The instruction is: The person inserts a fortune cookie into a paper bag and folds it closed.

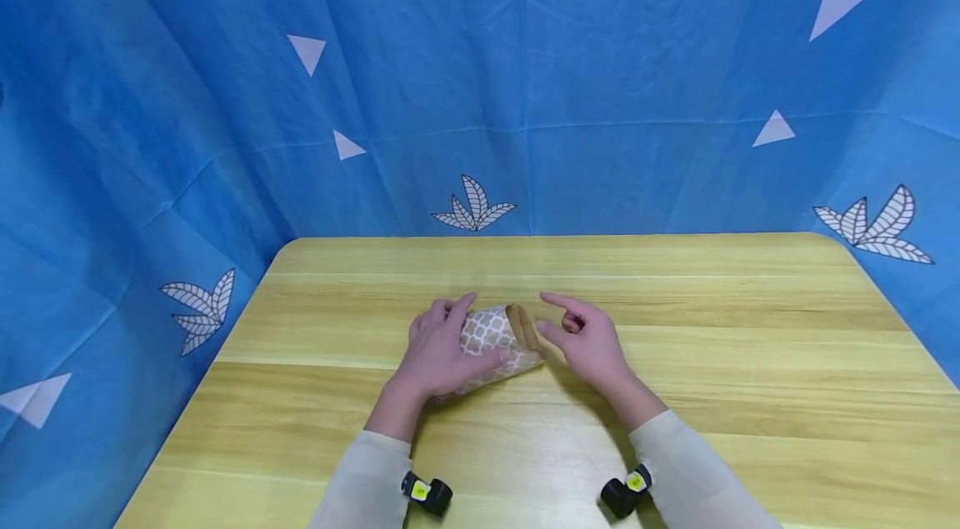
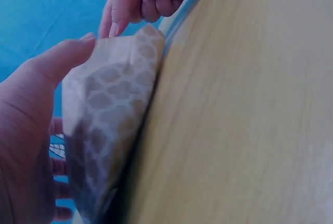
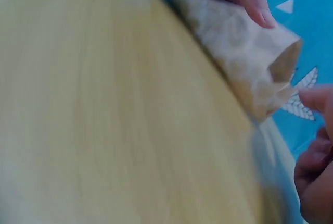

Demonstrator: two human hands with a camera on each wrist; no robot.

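Note:
A brown paper bag (image 1: 487, 330) with a white lattice pattern lies slanted on the table, its opening facing right and showing plain brown inside. My left hand (image 1: 441, 352) holds the bag, thumb across the near side and fingers along the far side. Beside the opening is my right hand (image 1: 592, 343), thumb and index finger spread apart and the other fingers curled in. Its thumb tip is at or very near the bag's edge; contact is unclear. In the left wrist view, the patterned side of the bag (image 2: 112, 99) shows under the left thumb. The right wrist view shows the bag's mouth (image 3: 286, 65) partly gaping.
The light wooden table (image 1: 750, 362) stretches out on both sides of the hands. A blue curtain (image 1: 600, 79) with white leaf and triangle prints hangs behind the table and along its left side. Black wrist cameras (image 1: 427, 493) are strapped over both pale sleeves.

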